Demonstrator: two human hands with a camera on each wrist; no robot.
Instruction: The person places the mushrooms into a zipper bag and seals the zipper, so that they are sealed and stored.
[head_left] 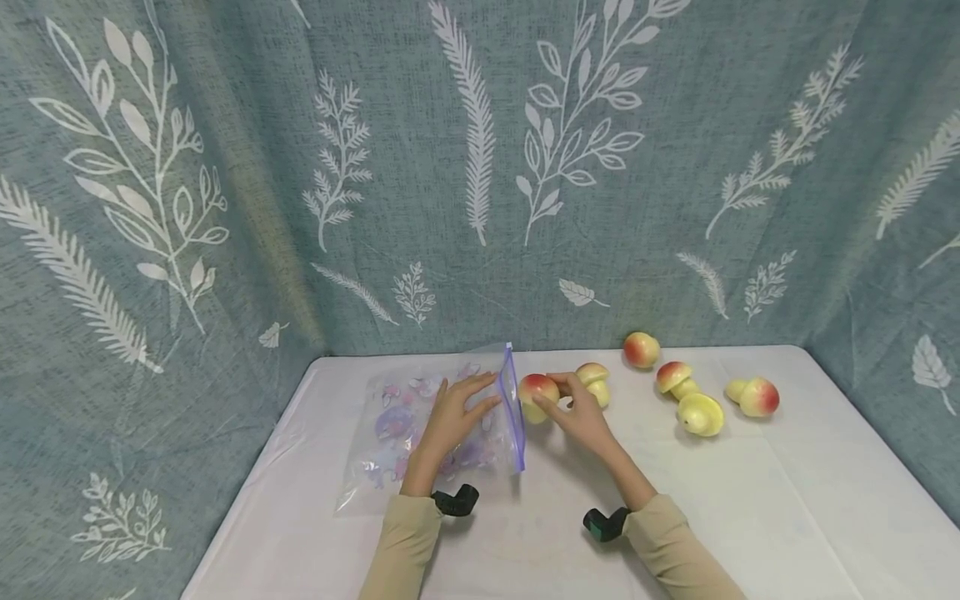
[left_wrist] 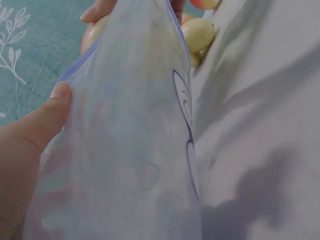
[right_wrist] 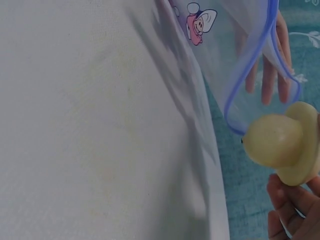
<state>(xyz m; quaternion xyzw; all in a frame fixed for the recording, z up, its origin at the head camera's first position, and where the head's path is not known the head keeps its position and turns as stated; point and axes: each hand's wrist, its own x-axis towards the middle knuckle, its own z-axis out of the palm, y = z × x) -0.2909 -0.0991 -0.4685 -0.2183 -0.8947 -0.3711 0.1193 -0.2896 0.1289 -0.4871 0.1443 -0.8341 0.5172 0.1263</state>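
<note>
A clear zip bag (head_left: pixel 390 425) with printed cartoon figures is lifted at its mouth, which is edged by a purple zip strip (head_left: pixel 517 446). My left hand (head_left: pixel 450 421) holds it near that edge; in the left wrist view the thumb (left_wrist: pixel 61 95) lies against the film (left_wrist: pixel 130 150), with fingers showing through from the far side. My right hand (head_left: pixel 588 423) grips a toy mushroom (head_left: pixel 537 396) by its red-and-yellow cap, just outside the mouth. In the right wrist view the mushroom's pale rounded stem (right_wrist: pixel 272 140) points toward the purple rim.
Behind my right hand lies another toy mushroom (head_left: pixel 594 385). Several more are spread to the right, including one with its yellow underside up (head_left: pixel 701 414) and one on its side (head_left: pixel 757 397). A patterned teal curtain (head_left: pixel 480 275) borders the white-covered table (head_left: pixel 750 508).
</note>
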